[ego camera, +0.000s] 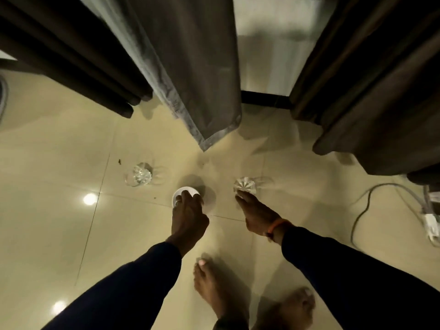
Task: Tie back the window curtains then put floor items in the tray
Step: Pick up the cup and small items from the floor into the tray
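Three items stand on the beige tiled floor. My left hand [189, 214] reaches down over a white cup [181, 191] and its fingers close around the rim. To the right, my right hand [256, 214] has its fingertips touching a clear cut glass [245, 184]; its fingers are apart and I cannot see a firm grip. A second clear patterned glass [139, 175] stands untouched to the left. Dark curtains [76, 55] hang at the left, a grey curtain panel [190, 67] in the middle, and brown curtains [371, 79] at the right. No tray is in view.
A grey cable [364, 206] loops over the floor at the right toward a white plug adapter [432, 222]. My bare feet [214, 294] stand just behind the hands. The window's dark bottom frame [264, 98] shows between the curtains.
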